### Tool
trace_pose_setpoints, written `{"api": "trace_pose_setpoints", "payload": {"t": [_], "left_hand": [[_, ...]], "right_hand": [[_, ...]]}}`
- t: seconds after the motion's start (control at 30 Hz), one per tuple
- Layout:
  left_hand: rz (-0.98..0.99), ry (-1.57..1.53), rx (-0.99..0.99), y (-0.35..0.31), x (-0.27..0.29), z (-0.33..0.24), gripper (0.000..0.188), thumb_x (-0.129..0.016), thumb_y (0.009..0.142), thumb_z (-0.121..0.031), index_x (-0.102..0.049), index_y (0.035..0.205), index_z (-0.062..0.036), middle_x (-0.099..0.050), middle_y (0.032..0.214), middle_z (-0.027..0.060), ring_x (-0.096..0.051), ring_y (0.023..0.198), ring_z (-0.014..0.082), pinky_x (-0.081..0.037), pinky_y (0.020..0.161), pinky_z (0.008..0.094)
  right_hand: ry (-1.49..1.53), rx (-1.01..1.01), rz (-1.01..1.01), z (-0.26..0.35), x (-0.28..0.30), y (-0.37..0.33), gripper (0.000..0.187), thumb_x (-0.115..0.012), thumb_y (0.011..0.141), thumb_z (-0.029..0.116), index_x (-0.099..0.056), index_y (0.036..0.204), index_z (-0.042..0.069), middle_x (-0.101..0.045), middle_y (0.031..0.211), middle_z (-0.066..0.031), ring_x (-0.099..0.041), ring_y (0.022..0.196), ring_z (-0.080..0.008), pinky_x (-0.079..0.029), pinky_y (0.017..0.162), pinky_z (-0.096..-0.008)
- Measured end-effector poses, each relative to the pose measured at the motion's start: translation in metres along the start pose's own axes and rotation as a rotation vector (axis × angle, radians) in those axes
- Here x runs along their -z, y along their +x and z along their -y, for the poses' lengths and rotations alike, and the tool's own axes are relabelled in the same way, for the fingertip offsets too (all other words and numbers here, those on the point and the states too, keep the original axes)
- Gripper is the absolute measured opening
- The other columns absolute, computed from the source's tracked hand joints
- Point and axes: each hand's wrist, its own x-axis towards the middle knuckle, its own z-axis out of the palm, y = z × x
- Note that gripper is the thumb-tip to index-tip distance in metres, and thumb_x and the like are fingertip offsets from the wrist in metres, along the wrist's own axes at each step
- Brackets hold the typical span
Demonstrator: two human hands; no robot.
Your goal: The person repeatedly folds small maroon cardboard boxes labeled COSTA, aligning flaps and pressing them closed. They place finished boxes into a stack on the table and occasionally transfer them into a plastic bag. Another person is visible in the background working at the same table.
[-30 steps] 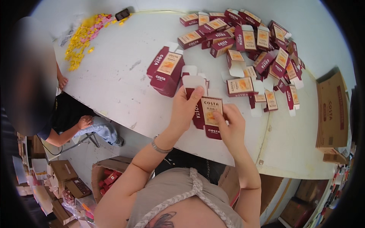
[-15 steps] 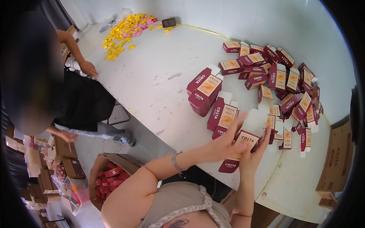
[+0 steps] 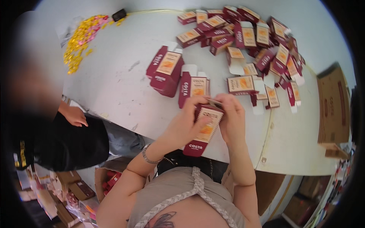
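A maroon-and-cream carton (image 3: pixel 210 131) is held upright but tilted over the near table edge, its printed front facing me. My left hand (image 3: pixel 188 121) is closed around its left side, thumb across the front. At its top, my right hand (image 3: pixel 232 116) has bent fingers on the flap, which is folded partly in; the fingertips are partly hidden. Just beyond my hands stands a stack of flattened cartons (image 3: pixel 185 89). Farther left is a taller stack of flat cartons (image 3: pixel 167 70).
Many opened cartons (image 3: pixel 247 36) lie heaped at the far right. Yellow and pink small packets (image 3: pixel 81 41) spread at the far left beside a black object (image 3: pixel 119 15). A co-worker's hand (image 3: pixel 74 115) is at the left table edge. A cardboard box (image 3: pixel 334 106) stands right.
The carton's white top flap, upright before, is now folded down under my fingers. My right hand has moved up to the carton's top. The view has shifted, and the co-worker appears closer.
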Motion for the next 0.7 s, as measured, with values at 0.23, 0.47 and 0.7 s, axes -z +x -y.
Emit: {"api": "trace_pose_setpoints", "payload": {"t": [0.23, 0.47, 0.7], "left_hand": [[0.018, -0.054, -0.202, -0.001, 0.004, -0.004, 0.053, -0.061, 0.088, -0.008, -0.028, 0.129, -0.0037, -0.045, 0.126, 0.0144, -0.053, 0.11, 0.0215, -0.047, 0.088, 0.0331], [0.003, -0.08, -0.129, -0.006, 0.016, 0.014, 0.037, -0.057, 0.089, -0.008, -0.041, 0.122, -0.0041, -0.045, 0.127, 0.0103, -0.051, 0.105, 0.0189, -0.044, 0.084, 0.0296], [-0.554, -0.164, -0.278, 0.003, 0.038, 0.024, 0.043, -0.045, 0.096, -0.01, -0.032, 0.134, 0.0013, -0.035, 0.14, 0.0141, -0.042, 0.125, 0.0242, -0.037, 0.102, 0.0357]], "right_hand": [[-0.432, 0.062, 0.123, 0.019, -0.003, -0.004, 0.019, -0.065, 0.085, 0.004, -0.068, 0.103, 0.002, -0.063, 0.103, -0.0071, -0.058, 0.094, -0.0123, -0.048, 0.079, -0.0242], [-0.715, -0.048, 0.257, 0.023, -0.006, -0.023, 0.035, -0.064, 0.081, -0.002, -0.064, 0.116, 0.005, -0.062, 0.113, -0.0104, -0.055, 0.108, -0.016, -0.048, 0.084, -0.0269], [-1.078, 0.309, -0.347, 0.013, 0.05, 0.07, 0.047, -0.065, 0.084, 0.026, -0.053, 0.122, 0.002, -0.061, 0.109, -0.0156, -0.057, 0.104, -0.0215, -0.048, 0.083, -0.0348]]}}
